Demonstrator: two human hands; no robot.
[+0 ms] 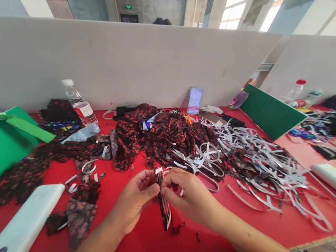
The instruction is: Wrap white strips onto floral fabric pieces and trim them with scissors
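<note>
Between my two hands hangs a narrow dark floral fabric strip [164, 219] with white paper tape along it and a white tab at its top. My left hand [131, 201] pinches the strip from the left, thumb on top. My right hand [189, 194] is closed on its right side, fingertips curled so that part of the strip is hidden. Just beyond my right hand lie scissors [209, 181] with pale loop handles, partly mixed with white strips. Behind both hands is a rumpled heap of dark red-flowered fabric [159, 135].
Many white paper strips [262, 162] are piled at right. A white power bank-like device [28, 227] and fabric scraps [82, 216] lie left. A water bottle [81, 105] and a phone [195, 100] stand by the grey partition [133, 59]. Green boards [269, 110] flank the red table.
</note>
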